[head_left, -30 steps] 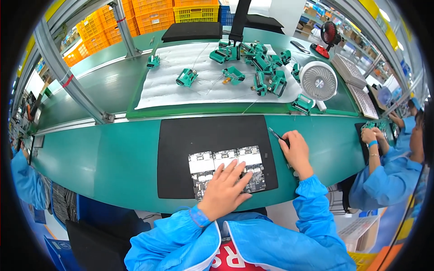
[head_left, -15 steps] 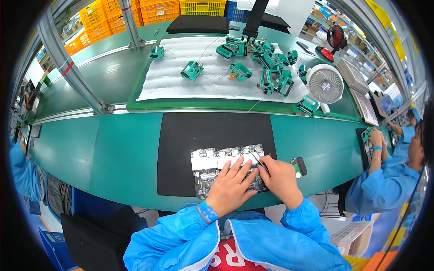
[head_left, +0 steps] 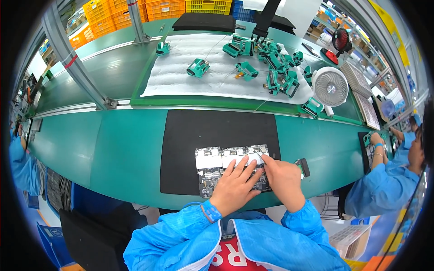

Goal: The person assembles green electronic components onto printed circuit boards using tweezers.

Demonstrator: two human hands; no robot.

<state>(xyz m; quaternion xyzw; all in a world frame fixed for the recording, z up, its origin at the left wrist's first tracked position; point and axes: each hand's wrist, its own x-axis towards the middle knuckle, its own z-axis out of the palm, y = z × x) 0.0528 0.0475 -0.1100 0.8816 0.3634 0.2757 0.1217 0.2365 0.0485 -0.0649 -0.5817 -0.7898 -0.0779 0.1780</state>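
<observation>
A panel of dark circuit boards (head_left: 207, 180) with a pale strip (head_left: 208, 161) across it lies on a black mat (head_left: 183, 135). Spread fingers of my left hand (head_left: 234, 186) lie flat over the panel's middle and lower part. Thin tweezers (head_left: 259, 154) are pinched in my right hand (head_left: 285, 180), their tips at the panel's upper right. My fingers cover part of the lower row of boards. Just right of my right hand is a small black and green part (head_left: 302, 167).
Several green framed assemblies (head_left: 247, 71) with thin wires sit on a white sheet (head_left: 172, 81) beyond the mat. A white fan (head_left: 330, 86) stands at their right. A metal post (head_left: 77, 67) rises at left. A co-worker (head_left: 384, 180) works at the right.
The whole scene has shifted slightly rightward in view. My right hand and the tweezers have moved a little at the panel's upper right. My left hand stays flat on the panel.
</observation>
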